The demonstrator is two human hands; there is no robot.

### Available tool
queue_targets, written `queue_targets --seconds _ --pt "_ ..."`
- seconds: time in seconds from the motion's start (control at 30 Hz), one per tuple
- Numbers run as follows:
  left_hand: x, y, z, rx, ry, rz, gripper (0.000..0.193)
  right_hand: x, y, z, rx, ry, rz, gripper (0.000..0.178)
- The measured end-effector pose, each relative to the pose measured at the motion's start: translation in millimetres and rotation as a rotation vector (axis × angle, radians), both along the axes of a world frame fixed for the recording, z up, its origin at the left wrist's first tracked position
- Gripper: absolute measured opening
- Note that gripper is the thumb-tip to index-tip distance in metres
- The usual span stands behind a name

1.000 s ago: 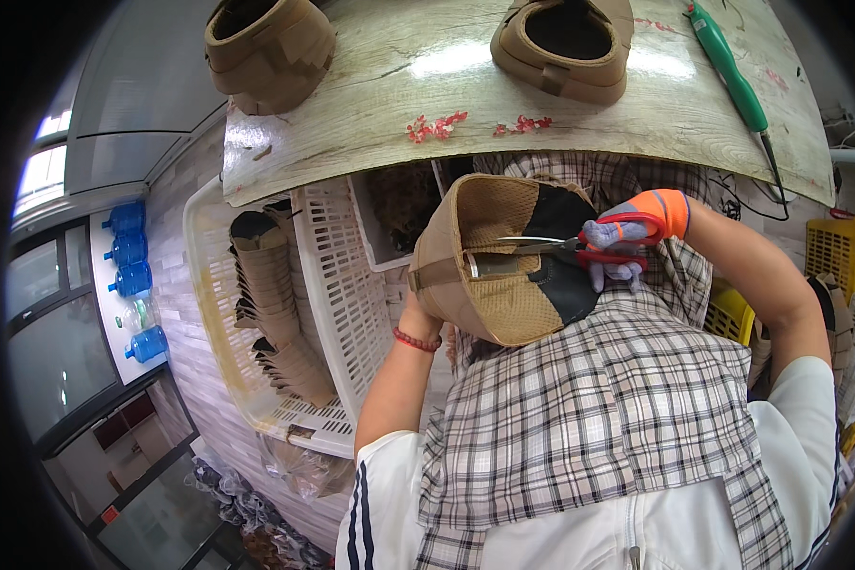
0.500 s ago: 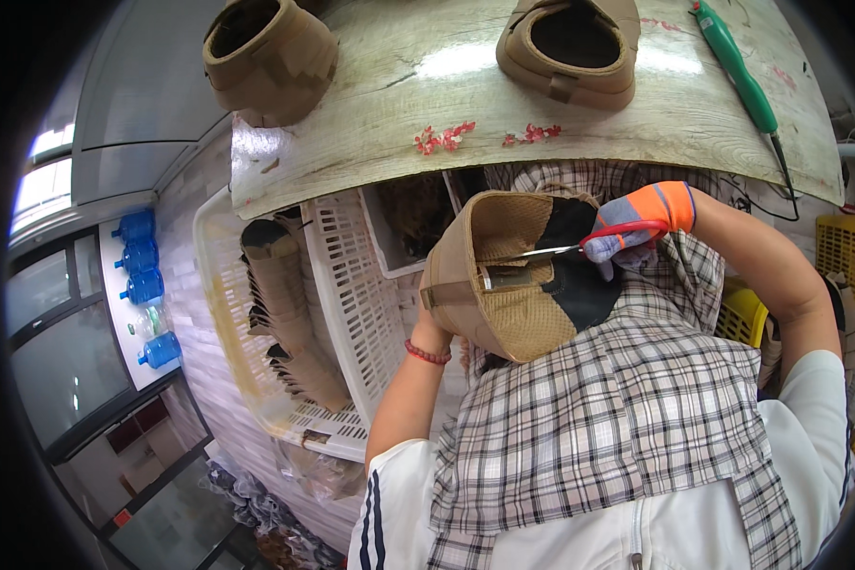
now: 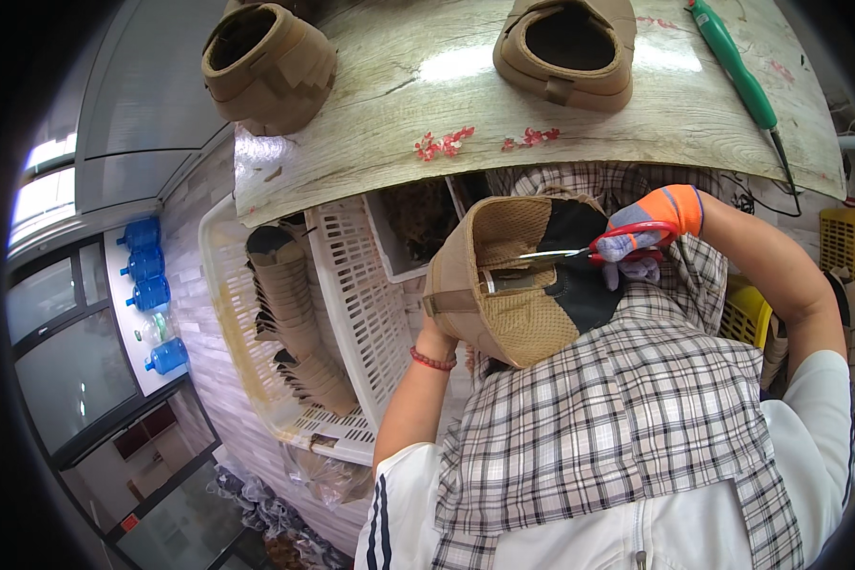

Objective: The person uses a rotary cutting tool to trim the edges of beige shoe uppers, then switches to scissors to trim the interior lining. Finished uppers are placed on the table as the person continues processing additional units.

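A tan shoe upper [image 3: 456,280] with a mesh lining and a black inner part is held up over my lap, its opening turned to the right. Its left side rests in my left hand [image 3: 437,340], whose fingers are mostly hidden behind the fabric. My right hand [image 3: 641,228], in an orange and grey glove, grips a pair of scissors [image 3: 639,231] by its red handles. The thin blades point left into the upper's opening, above a small white tag [image 3: 489,281] on the lining. They look nearly closed; whether they touch the lining I cannot tell.
On the wood-patterned table [image 3: 351,152] stand tan shoe uppers [image 3: 565,57] and a green corded tool [image 3: 731,62]. A white crate [image 3: 342,256] at left holds stacked tan pieces [image 3: 290,294]; a grey bin [image 3: 408,218] sits beside it. Yellow crates [image 3: 845,237] are at right.
The right hand and the scissors have drawn back a little to the right, so the blade tips reach less far in. The left hand still holds the upper in nearly the same place.
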State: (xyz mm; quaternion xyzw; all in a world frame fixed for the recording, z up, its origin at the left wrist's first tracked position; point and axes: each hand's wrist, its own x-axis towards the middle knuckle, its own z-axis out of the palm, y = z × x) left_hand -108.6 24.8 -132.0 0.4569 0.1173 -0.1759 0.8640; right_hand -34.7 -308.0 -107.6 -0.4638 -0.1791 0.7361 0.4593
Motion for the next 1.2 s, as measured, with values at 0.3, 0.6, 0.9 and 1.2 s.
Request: queue_targets --seconds 0.3,0.6,0.9,1.2 --pt "-12.2 17.2 -16.2 -0.06 -0.021 -0.052 0.048 4.9 11.8 15.2 -0.064 -0.04 0.032 0.073" --pt "-14.4 20.3 -18.6 0.053 0.045 -0.033 0.049 6.0 20.0 15.7 -0.043 -0.324 0.085 0.081" --pt "-10.3 33.0 -16.9 0.051 0.136 0.009 0.043 -13.8 15.7 -9.1 -0.086 -0.364 0.007 0.083" --pt "-3.7 32.2 17.8 0.096 0.14 -0.048 0.041 1.6 45.4 33.1 -0.161 -0.27 0.136 0.09"
